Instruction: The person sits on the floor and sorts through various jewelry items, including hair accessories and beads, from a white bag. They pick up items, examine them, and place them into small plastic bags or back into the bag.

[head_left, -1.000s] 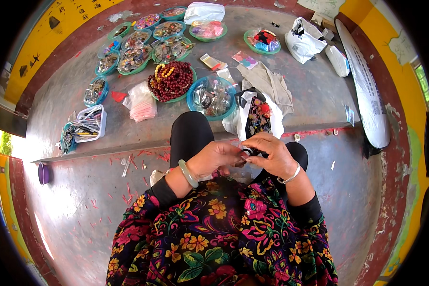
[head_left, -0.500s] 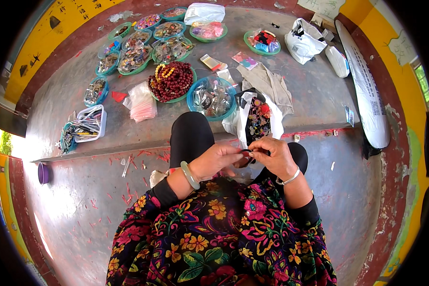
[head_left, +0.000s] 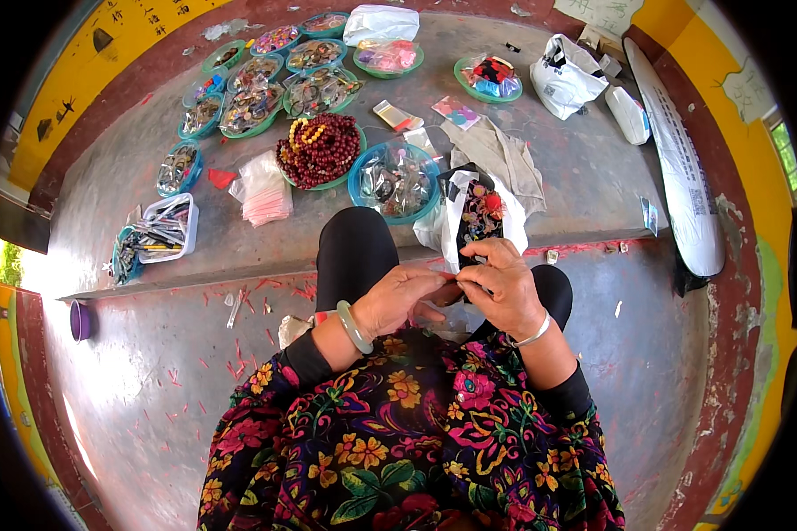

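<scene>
In front of my lap my two hands meet with fingertips pinched. Between them is a small thin black band (head_left: 452, 282), mostly hidden behind the fingers. My left hand (head_left: 402, 296), with a pale green bangle at the wrist, is closed on its left side. My right hand (head_left: 506, 288), wearing a silver bangle, pinches beside it with the index finger raised. Just beyond the hands a white plastic bag (head_left: 513, 220) stands open, filled with dark, colourful small pieces and a red flower-like one.
On the raised grey ledge stand a blue basin (head_left: 354, 192) of bagged items, dark red bead strings (head_left: 329, 159), clear plastic sleeves (head_left: 266, 199), a white tray of pens (head_left: 191, 232) and several more filled basins. A grey cloth (head_left: 515, 168) lies behind the bag.
My right hand has lifted and opened its index finger slightly, shifting its grip. The black loop, plainer before, is now mostly covered by the fingers. The left hand has barely moved.
</scene>
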